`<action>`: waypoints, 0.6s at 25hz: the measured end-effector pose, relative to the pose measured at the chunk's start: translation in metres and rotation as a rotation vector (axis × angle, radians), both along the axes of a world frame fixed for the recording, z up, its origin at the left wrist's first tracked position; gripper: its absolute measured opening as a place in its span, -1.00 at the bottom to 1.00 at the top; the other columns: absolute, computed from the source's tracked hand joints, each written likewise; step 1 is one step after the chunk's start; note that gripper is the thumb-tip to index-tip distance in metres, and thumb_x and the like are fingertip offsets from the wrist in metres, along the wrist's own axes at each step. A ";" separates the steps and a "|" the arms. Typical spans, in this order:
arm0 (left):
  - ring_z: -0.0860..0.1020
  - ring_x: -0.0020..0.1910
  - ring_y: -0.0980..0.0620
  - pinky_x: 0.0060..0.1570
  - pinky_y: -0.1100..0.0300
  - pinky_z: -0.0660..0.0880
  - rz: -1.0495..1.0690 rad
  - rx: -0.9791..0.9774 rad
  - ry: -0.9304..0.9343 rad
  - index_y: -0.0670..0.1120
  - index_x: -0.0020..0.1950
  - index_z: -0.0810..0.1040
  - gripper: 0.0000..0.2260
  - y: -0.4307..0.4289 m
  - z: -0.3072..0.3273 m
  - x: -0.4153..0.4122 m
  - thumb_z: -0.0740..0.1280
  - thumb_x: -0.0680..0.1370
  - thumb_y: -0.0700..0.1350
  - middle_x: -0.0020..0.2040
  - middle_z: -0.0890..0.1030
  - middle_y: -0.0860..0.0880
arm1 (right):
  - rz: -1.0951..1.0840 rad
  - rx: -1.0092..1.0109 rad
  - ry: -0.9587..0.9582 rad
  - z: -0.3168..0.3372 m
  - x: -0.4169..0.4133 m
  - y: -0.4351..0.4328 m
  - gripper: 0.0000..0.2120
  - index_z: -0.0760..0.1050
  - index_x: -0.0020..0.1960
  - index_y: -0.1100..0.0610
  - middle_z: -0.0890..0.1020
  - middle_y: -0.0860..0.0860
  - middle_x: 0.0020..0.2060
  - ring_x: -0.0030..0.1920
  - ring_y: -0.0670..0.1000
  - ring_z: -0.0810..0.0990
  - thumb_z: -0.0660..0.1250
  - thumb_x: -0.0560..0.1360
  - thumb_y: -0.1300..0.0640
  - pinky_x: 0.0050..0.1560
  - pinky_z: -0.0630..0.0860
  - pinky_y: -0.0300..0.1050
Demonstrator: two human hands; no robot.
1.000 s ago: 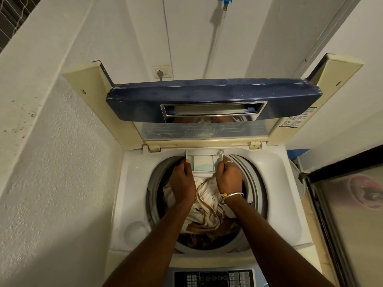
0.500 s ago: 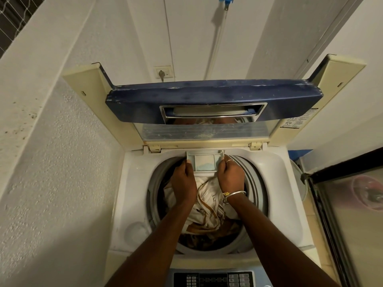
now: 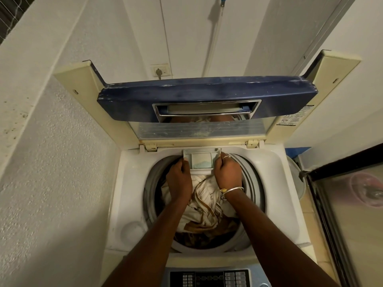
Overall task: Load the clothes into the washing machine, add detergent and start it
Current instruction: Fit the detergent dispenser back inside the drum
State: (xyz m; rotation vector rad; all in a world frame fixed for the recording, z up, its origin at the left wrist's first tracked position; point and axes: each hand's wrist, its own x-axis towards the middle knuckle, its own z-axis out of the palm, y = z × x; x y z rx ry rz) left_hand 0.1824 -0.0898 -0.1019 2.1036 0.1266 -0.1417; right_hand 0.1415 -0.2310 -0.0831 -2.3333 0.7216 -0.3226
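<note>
A white top-loading washing machine (image 3: 267, 189) stands below me with its blue lid (image 3: 207, 96) propped up at the back. Cream and brown clothes (image 3: 205, 204) fill the drum. A small grey detergent drawer (image 3: 201, 161) juts out over the drum's far rim, with pale blue powder in it. My left hand (image 3: 178, 179) grips the drawer's left side. My right hand (image 3: 227, 171), wearing a ring and a silver bangle, grips its right side.
A rough white wall (image 3: 51, 162) runs close along the left. The control panel (image 3: 209, 278) sits at the machine's near edge. A dark-framed glass door (image 3: 352, 214) stands on the right. A wall socket (image 3: 159, 71) and a hose (image 3: 213, 36) are behind the lid.
The drawer sits a little further in toward the back rim, and both hands have moved slightly forward with it.
</note>
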 end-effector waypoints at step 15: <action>0.45 -0.43 0.04 -0.38 0.09 0.40 -0.078 0.097 -0.008 -0.13 -0.32 0.46 -0.63 0.003 0.009 0.012 0.18 0.65 -0.04 -0.42 0.46 0.03 | -0.068 -0.017 0.014 0.000 0.006 0.004 -0.70 0.49 -0.22 0.14 0.52 0.03 -0.40 -0.39 0.04 0.45 0.13 0.63 0.10 -0.34 0.35 -0.12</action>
